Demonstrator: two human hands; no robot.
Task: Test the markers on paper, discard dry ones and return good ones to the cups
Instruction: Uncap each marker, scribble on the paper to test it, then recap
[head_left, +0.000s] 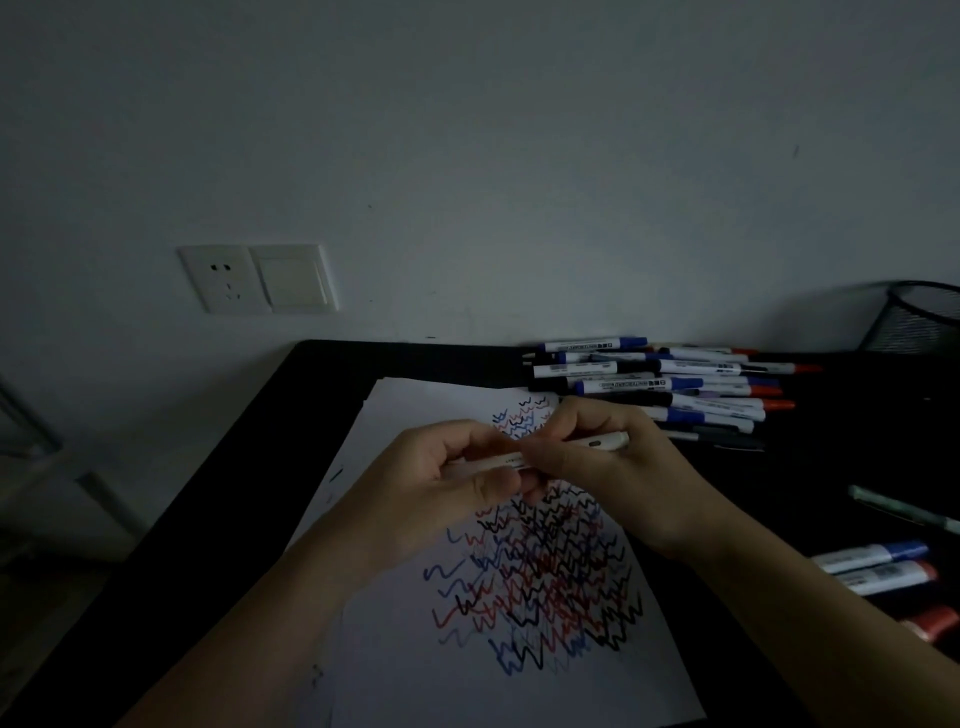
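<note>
Both hands hold one white marker (597, 442) level above the paper (405, 649). My left hand (447, 467) grips its left part, fingers curled round the barrel. My right hand (608, 462) pinches the middle, and the marker's right end sticks out past the fingers. The white sheet carries many zigzag test lines in black, red and blue. A pile of several markers (670, 384) with blue, black and red caps lies on the black table behind the paper. A black mesh cup (919, 319) stands at the far right.
Two markers with a blue cap (878, 555) and a red cap (893, 577) lie at the right table edge, with a pale pen (904, 506) above them and another red-capped marker (935, 621) below. A wall socket and switch (260, 278) sit behind the black table (234, 493).
</note>
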